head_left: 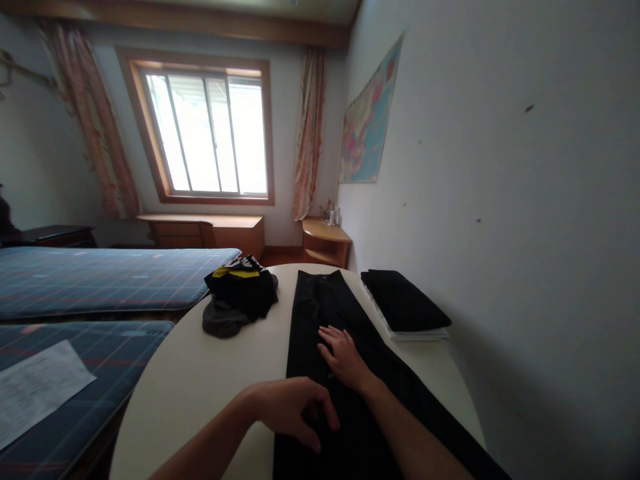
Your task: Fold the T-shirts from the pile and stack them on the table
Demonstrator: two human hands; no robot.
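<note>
Black trousers (320,307) lie stretched out over a round white table (175,393), with the waist end at the far side and the legs spreading toward me. My right hand (345,360) rests on them with its fingers stretched out, palm down. Closer to me, my left hand (300,408) is held over the left part of the trousers; its fingers are bent, with a gap between thumb and forefinger. Nothing shows in its grasp. Whether its fingertips touch the cloth, I cannot tell.
A heap of dark clothes with yellow (243,293) sits at the table's far left. On the right, near the wall, is a folded black stack with white layers underneath (405,300). Plaid mattresses (115,280) stand left of the table, one bearing a paper sheet (45,387).
</note>
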